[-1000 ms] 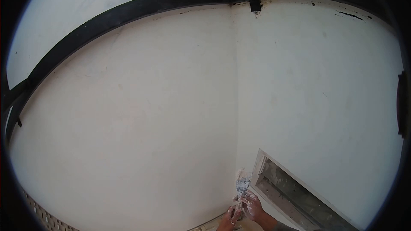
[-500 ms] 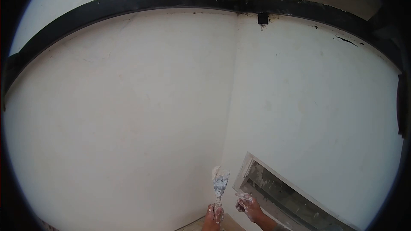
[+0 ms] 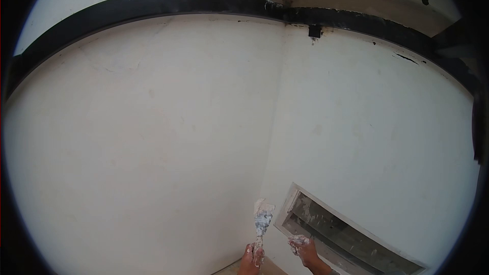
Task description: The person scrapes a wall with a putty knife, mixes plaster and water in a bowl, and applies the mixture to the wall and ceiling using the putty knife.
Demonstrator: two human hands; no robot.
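My left hand [image 3: 250, 260] is closed round the handle of a putty knife [image 3: 263, 220], its blade pointing up. White putty [image 3: 261, 205] sits on the blade's top edge, and grey-white residue coats the rest. To the right, my right hand [image 3: 304, 249] is raised in front of the wall opening, with fingers curled and smeared white. Whether anything lies inside those fingers is hidden. Neither hand appears to touch the wall.
Two pale walls, a left one [image 3: 153, 122] and a right one [image 3: 367, 122], meet in a corner. A recessed opening [image 3: 298, 191] with a light frame lies low on the right wall. A dark beam [image 3: 183, 1] runs across the top, with a small black bracket [image 3: 315, 31] below it.
My right hand has moved slightly down and right, its fingers more curled. The putty knife stays nearly in place in my left hand. The view has tilted slightly upward.
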